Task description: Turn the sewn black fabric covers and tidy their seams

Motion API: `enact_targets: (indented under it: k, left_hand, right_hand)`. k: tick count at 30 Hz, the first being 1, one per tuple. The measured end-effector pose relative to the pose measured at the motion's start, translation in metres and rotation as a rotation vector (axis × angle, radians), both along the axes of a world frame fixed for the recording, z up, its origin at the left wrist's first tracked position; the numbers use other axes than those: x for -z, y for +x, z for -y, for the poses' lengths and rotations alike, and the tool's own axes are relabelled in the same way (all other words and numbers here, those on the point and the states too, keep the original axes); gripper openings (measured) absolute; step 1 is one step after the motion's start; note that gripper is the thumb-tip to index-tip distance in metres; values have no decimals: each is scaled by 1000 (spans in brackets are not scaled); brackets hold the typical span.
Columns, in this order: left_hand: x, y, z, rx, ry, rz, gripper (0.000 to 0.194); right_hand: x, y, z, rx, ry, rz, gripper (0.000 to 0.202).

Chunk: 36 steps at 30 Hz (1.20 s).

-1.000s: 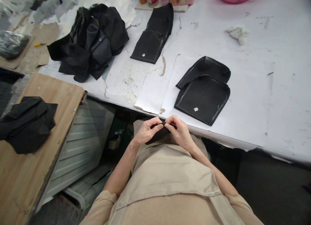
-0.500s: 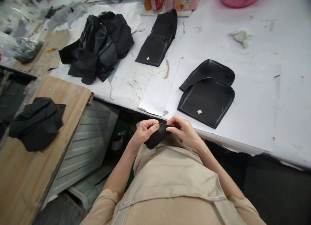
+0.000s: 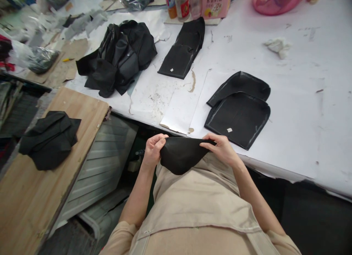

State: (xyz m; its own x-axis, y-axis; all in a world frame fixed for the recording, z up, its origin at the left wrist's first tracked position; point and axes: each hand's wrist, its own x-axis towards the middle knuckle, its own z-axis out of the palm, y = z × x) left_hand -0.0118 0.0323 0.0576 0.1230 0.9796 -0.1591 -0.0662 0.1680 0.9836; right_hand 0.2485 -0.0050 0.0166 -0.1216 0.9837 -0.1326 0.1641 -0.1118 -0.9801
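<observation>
Between my two hands, a black leather-like piece (image 3: 181,156) is stretched along its upper edge, its rounded lower part hanging over my apron. My left hand (image 3: 154,149) pinches its left end between thumb and fingers. The right end is gripped by my right hand (image 3: 220,148), thumb toward me. Just beyond on the white-covered table lie two overlapping black curved pieces (image 3: 238,119), the nearer one bearing a small pale mark. Farther back lies another overlapping set of black pieces (image 3: 178,51), also with a pale mark.
A crumpled heap of black material (image 3: 121,58) sits on the table's left part. Another black bundle (image 3: 51,139) rests on a wooden board (image 3: 90,112) at left. Bottles (image 3: 182,5), a pink carton (image 3: 216,4), a pink basin (image 3: 277,3) and a crumpled white tissue (image 3: 278,46) stand farther back.
My hands have moved apart, spreading the black piece wider so more of its surface shows. The view has shifted slightly; the things on the table lie as before.
</observation>
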Motion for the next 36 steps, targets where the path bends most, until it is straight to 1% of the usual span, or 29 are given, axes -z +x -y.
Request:
enact_targets:
  k: [2,4,6,8,10,13,16,18,20,22,24,26,29,31,33,36]
  left_hand:
    - [-1,-1,-1,-55,-12,3,42]
    - [-1,0,0,-73,-15,3,41]
    - [0,2,1,-79,-11,1,40]
    - [0,4,3,-101,1,2,40]
    - [0,6,5,-139,16,11,38]
    - [0,10,7,-199,30,39,33]
    - [3,15,9,-220,23,55,31]
    - [7,15,11,-193,-14,44,33]
    - [12,13,12,-137,-63,19,37]
    - [16,8,14,-51,-73,-24,40]
    - [15,3,13,43,-34,-65,45]
    - [12,1,12,98,6,-98,47]
    - [5,0,10,77,30,-148,46]
    - [6,0,9,42,39,-164,49]
    - [11,-1,9,-1,36,-145,50]
    - [21,0,10,-47,-12,-104,48]
  right_hand:
    - [6,6,1,64,-106,-132,23]
    - [11,6,3,185,-170,-319,26]
    - [13,1,4,318,-201,-503,29]
    - [12,-6,4,414,-247,-644,31]
    - [9,-15,3,487,-306,-730,33]
    - [5,-24,0,583,-350,-792,34]
    - [3,-26,-1,638,-364,-784,34]
    - [3,-24,-1,650,-364,-737,36]
    - [3,-20,-1,635,-360,-679,39]
    - [4,-17,-1,595,-336,-611,42]
    - [4,-16,-2,563,-281,-520,45]
    - [4,-17,-3,558,-224,-433,47]
    - [5,-22,-4,594,-165,-348,50]
    - [7,-26,-4,619,-153,-316,52]
    - [9,-29,-3,623,-172,-318,53]
    - [12,-29,-1,617,-231,-364,53]
